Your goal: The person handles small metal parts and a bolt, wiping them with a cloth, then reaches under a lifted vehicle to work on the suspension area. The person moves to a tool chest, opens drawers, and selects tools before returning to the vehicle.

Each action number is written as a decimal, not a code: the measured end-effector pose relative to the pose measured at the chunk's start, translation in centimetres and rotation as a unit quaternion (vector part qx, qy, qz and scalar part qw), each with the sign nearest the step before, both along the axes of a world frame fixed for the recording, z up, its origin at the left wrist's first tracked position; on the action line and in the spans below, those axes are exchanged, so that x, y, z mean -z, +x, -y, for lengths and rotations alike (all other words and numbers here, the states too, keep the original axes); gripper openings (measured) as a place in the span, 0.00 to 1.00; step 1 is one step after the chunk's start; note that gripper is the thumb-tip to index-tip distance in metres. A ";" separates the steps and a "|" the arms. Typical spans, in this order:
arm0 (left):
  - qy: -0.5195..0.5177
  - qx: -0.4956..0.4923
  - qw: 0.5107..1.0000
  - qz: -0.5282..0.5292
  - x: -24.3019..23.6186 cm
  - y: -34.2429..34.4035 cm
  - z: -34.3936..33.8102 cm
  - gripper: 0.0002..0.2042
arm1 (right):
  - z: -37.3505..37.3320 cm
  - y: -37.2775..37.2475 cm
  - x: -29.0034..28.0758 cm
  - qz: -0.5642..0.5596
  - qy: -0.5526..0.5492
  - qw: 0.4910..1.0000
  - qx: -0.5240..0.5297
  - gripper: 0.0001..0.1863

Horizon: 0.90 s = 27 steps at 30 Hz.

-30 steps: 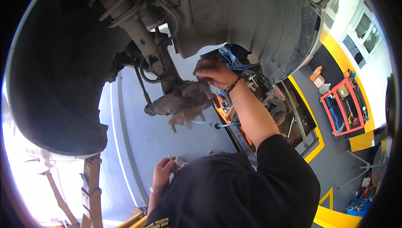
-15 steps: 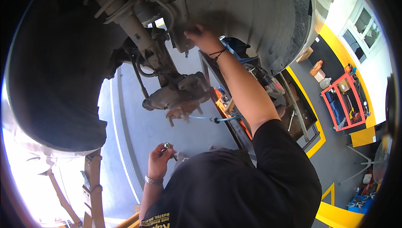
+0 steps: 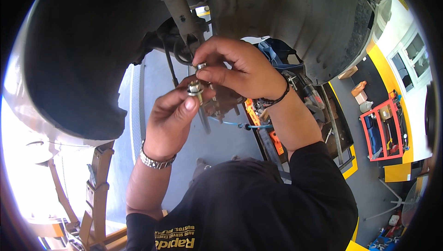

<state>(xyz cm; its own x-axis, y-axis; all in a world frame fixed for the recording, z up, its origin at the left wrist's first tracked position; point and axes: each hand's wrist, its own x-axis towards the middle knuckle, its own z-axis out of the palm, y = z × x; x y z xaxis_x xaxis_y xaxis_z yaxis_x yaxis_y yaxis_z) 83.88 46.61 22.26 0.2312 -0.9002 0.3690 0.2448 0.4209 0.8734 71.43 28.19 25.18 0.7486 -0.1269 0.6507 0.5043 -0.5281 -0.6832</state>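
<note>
My left hand (image 3: pixel 170 119) is closed in a pinch on a small shiny metal fitting (image 3: pixel 195 88) with a flange. A blurred grey rod (image 3: pixel 204 121) projects below those fingers; I cannot tell whether it joins the fitting. Just above, my right hand (image 3: pixel 251 68) pinches a small silver cylindrical piece (image 3: pixel 200 66) between thumb and forefinger. The two pieces are close but apart. Behind the hands is the car's suspension strut (image 3: pixel 177 11), with the hub area (image 3: pixel 226 101) largely hidden by my fingers.
The dark wheel-arch liner (image 3: pixel 78 66) curves around on the left. A thin blue hose (image 3: pixel 230 123) runs toward a tool cart (image 3: pixel 330 112) holding several tools on the right. Further off stands a red rack (image 3: pixel 383 133). A brown metal stand (image 3: pixel 98 177) is at the lower left.
My right hand has come down from beside the strut and now holds a small silver piece. My left hand has risen with its fitting to meet it. The view has shifted slightly.
</note>
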 end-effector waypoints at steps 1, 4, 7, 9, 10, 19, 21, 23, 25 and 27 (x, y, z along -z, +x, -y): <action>0.012 0.006 1.000 0.005 -0.5 0.1 0.3 0.13 | 0.0 -0.2 0.0 -0.005 0.010 1.000 -0.004 0.11; -0.003 0.035 0.998 -0.046 -1.1 -0.3 0.9 0.13 | -0.1 -0.8 0.5 -0.030 0.072 0.997 -0.020 0.11; 0.009 0.042 0.998 -0.052 -1.0 -0.7 1.5 0.13 | -0.5 -0.9 1.2 -0.014 0.138 0.990 -0.021 0.11; 0.023 0.024 0.999 -0.042 -0.7 -1.1 1.7 0.12 | -0.5 -1.1 1.4 0.031 0.109 0.994 0.013 0.11; 0.034 0.003 0.999 -0.029 -0.6 -1.2 1.7 0.12 | -0.5 -1.3 1.4 0.057 0.070 0.996 0.020 0.13; 0.057 -0.076 0.982 0.164 -1.0 -1.4 1.6 0.15 | -0.2 -2.7 1.2 0.146 -0.055 0.988 0.007 0.16; 0.069 -0.108 0.980 0.153 -0.3 -1.6 0.9 0.20 | 0.8 -4.0 2.2 0.119 0.030 0.989 0.077 0.15; 0.054 -0.165 0.962 0.212 0.5 -0.7 -0.2 0.19 | 2.5 -4.7 4.2 0.129 0.182 0.965 0.139 0.14; 0.031 -0.208 0.952 0.225 1.8 0.6 -1.7 0.18 | 6.3 -4.9 6.4 0.149 0.222 0.937 0.223 0.13; 0.031 -0.234 0.950 0.204 3.4 1.9 -3.9 0.18 | 9.3 -5.1 9.9 0.067 0.217 0.899 0.376 0.14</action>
<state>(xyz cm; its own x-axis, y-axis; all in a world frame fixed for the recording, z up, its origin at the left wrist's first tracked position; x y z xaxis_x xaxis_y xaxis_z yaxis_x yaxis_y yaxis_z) 85.80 50.46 18.88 0.4612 -0.7565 0.4636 -0.3209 0.3449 0.8821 66.35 18.93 15.26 0.2642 -0.8272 0.4959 0.2099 -0.4526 -0.8667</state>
